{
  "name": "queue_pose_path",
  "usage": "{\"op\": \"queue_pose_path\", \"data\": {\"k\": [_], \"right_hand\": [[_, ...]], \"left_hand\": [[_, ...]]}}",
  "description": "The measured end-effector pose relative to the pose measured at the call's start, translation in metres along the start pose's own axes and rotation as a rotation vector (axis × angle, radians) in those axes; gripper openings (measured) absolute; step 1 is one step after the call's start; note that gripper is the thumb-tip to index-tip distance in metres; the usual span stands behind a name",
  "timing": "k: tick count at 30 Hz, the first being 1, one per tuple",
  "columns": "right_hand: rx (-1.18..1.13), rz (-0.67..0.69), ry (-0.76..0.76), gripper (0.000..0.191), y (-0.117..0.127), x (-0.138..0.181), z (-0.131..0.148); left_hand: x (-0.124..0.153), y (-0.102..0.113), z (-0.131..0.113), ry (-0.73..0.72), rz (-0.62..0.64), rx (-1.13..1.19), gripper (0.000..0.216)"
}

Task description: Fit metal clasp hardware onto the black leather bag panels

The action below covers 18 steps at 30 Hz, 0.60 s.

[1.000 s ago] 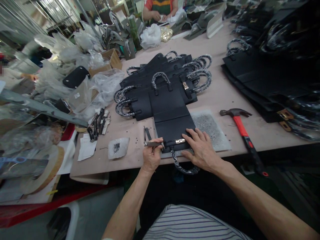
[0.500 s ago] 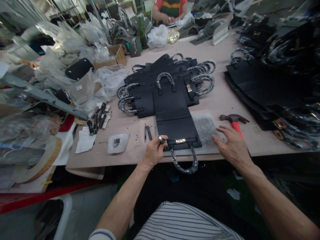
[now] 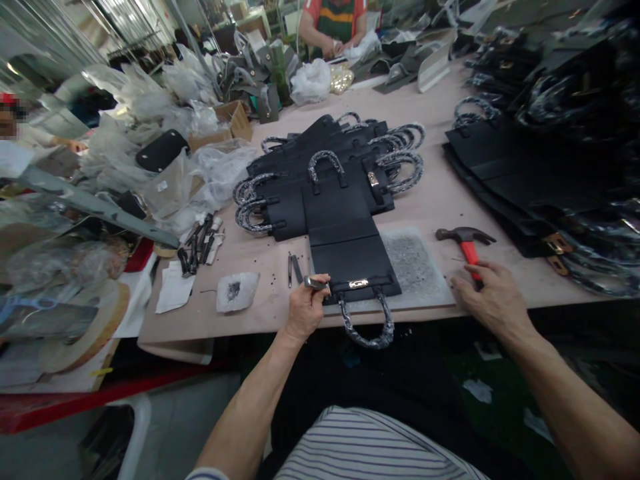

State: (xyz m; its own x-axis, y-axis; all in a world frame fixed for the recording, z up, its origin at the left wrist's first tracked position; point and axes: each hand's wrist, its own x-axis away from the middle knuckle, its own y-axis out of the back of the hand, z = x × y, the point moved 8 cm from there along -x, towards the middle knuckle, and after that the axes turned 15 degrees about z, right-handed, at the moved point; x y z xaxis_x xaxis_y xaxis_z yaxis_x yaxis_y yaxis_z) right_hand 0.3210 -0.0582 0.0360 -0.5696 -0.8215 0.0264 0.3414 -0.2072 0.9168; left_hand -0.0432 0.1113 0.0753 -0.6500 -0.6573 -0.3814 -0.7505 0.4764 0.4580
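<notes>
My left hand is closed around a short metal punch, its shiny end sticking out above the fingers. It rests at the left edge of a black handbag panel, which lies flat with a gold clasp near its lower edge. A plastic-wrapped handle on the panel hangs over the table edge. My right hand is at the red handle of a claw hammer, fingertips over the grip and thumb apart on the left. The hammer lies on the table.
A pitted pale slab lies partly under the panel. More black bag panels are piled behind and at right. A small tray of dark bits and slim tools lie left. A person works across the table.
My right hand has moved right from beside the slab to the hammer's handle. The punch in my left hand has tilted flatter. The panel remains in place.
</notes>
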Motion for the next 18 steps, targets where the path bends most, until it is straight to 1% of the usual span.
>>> {"op": "queue_pose_path", "data": {"k": [4, 8, 13, 18], "right_hand": [[0.004, 0.002, 0.015, 0.045, 0.001, 0.001, 0.003], [0.044, -0.016, 0.032, 0.043, -0.002, 0.003, 0.003], [0.113, -0.048, 0.061, 0.049, -0.008, 0.003, 0.002], [0.194, -0.034, 0.045, 0.053, -0.008, 0.001, 0.003]], "left_hand": [[-0.001, -0.001, 0.0, -0.024, 0.015, 0.038, 0.014], [-0.002, -0.002, -0.001, -0.039, 0.03, 0.02, 0.014], [-0.005, -0.003, -0.002, -0.058, 0.061, -0.004, 0.016], [-0.008, -0.004, 0.002, -0.025, 0.086, 0.008, 0.017]]}}
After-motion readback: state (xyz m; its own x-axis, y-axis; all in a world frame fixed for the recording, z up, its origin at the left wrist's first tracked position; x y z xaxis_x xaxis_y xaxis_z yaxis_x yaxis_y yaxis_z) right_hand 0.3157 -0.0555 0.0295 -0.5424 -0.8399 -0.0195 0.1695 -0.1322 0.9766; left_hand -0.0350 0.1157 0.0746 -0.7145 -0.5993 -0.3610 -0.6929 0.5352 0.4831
